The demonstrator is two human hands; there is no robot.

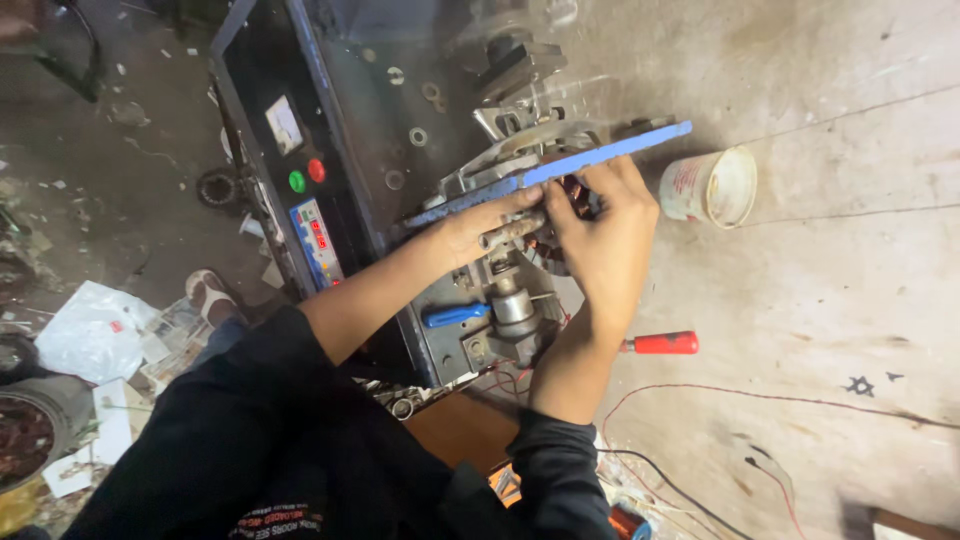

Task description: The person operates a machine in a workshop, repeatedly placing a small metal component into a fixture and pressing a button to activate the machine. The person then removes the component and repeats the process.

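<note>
A dark blue winding machine stands on the floor with a metal shaft and a coil part with copper wire at its front. My left hand lies along the shaft, fingers closed around its end. My right hand grips the copper-wound part from the right, just under a long blue flat bar. Both arms wear black sleeves pushed up.
A control panel with green and red buttons sits on the machine's left face. A white cup lies on the concrete floor to the right. A red-handled screwdriver, a blue handle, red wires and paper scraps lie around.
</note>
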